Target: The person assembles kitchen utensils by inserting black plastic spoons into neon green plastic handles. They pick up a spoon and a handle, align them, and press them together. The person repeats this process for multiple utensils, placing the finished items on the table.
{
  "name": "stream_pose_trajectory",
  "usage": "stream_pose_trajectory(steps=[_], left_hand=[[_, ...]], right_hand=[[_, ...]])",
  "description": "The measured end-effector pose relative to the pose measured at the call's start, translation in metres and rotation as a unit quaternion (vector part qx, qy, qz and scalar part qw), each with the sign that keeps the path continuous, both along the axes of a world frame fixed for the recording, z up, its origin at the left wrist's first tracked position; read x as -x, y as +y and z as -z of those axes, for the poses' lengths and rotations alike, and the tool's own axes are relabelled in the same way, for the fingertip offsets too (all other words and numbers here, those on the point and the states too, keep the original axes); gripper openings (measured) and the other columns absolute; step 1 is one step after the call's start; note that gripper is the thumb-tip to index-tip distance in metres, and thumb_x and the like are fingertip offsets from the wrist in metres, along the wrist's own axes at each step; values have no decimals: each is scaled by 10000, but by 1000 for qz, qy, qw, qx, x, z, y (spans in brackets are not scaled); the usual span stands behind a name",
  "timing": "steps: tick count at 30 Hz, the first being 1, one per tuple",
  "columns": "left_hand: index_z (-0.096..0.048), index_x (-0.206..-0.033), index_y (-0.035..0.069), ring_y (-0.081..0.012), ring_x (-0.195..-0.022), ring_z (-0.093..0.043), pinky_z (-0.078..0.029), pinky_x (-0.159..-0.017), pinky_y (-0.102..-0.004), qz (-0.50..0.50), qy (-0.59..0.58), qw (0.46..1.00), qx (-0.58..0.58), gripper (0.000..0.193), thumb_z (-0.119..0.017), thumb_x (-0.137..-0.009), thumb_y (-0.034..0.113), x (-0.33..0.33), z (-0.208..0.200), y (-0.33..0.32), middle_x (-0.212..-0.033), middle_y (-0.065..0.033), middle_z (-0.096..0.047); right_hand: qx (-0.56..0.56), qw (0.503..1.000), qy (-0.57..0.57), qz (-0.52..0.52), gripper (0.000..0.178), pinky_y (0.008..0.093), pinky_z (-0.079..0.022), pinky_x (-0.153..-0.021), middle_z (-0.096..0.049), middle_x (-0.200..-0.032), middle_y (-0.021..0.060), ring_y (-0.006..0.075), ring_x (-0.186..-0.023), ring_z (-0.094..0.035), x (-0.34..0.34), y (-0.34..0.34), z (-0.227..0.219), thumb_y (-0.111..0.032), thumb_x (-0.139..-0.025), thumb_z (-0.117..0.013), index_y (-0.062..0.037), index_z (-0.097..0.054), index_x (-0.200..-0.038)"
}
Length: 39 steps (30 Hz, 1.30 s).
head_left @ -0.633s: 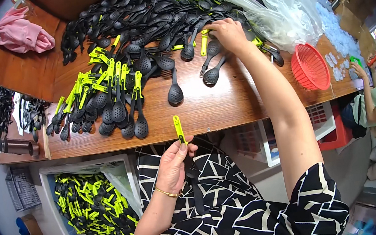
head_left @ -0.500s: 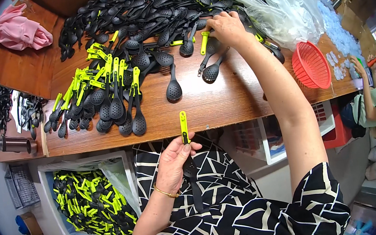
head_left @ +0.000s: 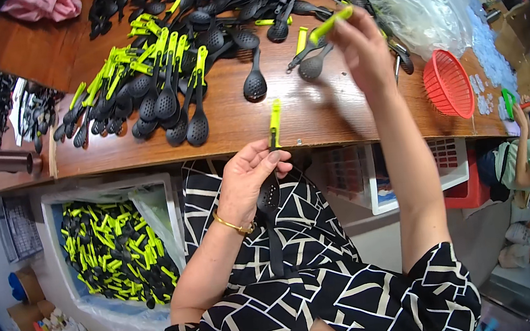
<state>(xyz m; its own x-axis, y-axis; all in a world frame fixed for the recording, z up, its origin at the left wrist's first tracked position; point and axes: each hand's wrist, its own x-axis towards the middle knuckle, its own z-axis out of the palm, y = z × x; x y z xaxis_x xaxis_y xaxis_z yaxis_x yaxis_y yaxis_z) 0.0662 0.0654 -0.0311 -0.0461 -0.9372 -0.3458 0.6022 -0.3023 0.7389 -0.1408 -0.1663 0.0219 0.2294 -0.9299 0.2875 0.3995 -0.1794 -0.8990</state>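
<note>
Left hand [head_left: 243, 176]: my thumb and fingers are closed in a pinch on a perforated spoon [head_left: 275, 123] near the base of its lime handle; the handle rises above my grip, and the black bowl hangs below it, before my patterned garment [head_left: 313, 232]. Right hand [head_left: 367, 57]: over the table [head_left: 411, 108], my thumb and fingertips close on the upper end of a lime handle piece [head_left: 331, 23]; blur prevents my telling whether it joins the black parts beneath. Farther out: a single black spoon [head_left: 254, 86], a cluster of lime-handled spoons [head_left: 167, 103] leftward, a red basket [head_left: 448, 85] rightward.
</note>
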Motion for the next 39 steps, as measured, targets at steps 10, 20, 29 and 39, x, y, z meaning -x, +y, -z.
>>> stream_pose_trajectory(steps=[10, 20, 29, 39], left_hand=[[-573, -1336, -42, -171, -932, -739, -574, -813, -254, 5, -104, 994, 31, 341, -653, -1027, 79, 6, -8, 3, -1120, -164, -746], [-575, -1327, -57, -190, -943, -747, -581, -818, -256, 6, -124, 991, 46, 327, -646, -1024, 47, 10, -10, 2, -1114, -164, -742], [-572, -1338, -82, -141, -909, -723, -572, -788, -256, -52, -348, 922, 161, 347, -644, -1013, 17, -27, -18, -35, -1100, -114, -712], [-643, -1341, 35, -334, -1319, -563, -452, -1108, -416, -123, -751, 582, 289, 391, -674, -954, 81, -40, -52, -84, -1373, -197, -597]], right_hand=[[-136, 969, 128, -161, 240, 267, -555, -889, -694, -1078, 21, 89, -1007, -666, -36, 122, 21, -90, -958, -751, -35, -639, -1163], [-119, 971, 157, -134, 267, 255, -561, -865, -686, -1066, 20, 90, -982, -669, -35, 128, 25, -69, -967, -737, -24, -613, -1200], [10, 959, 281, -31, 213, 273, -557, -724, -671, -995, 5, 78, -879, -641, -2, 85, 12, -110, -994, -678, -30, -635, -1187], [426, 717, 552, 19, 285, 413, -570, -726, -659, -847, 71, 288, -826, -697, -62, 55, 25, -103, -806, -716, -174, -744, -1080]])
